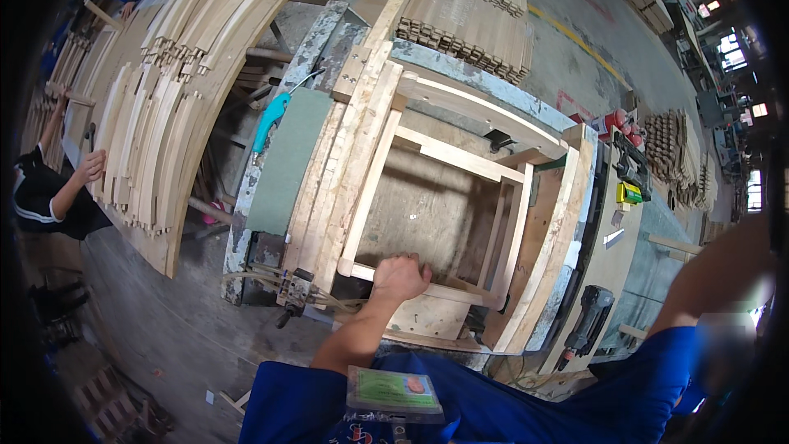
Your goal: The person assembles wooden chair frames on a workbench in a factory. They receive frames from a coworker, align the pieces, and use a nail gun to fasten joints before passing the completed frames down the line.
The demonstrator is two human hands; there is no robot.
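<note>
My left hand (400, 276) is closed over the near rail of a pale wooden frame (460, 160) that lies flat in a clamping jig on a worn workbench (246, 230). The frame has two long side rails, cross rails and a pair of thin uprights at the right. Only my right forearm (715, 275) shows, raised at the right edge; the right hand itself is out of view. A badge in a clear sleeve (393, 393) hangs on my blue shirt.
Curved wooden slats (164, 99) are stacked at the left, where another person (49, 193) touches them. A blue-handled tool (269, 119) lies by a green pad (288, 160). A black air tool (588, 316), a nail gun (629, 163) and a yellow box (629, 192) sit on the right side board. More wood parts (468, 16) lie behind.
</note>
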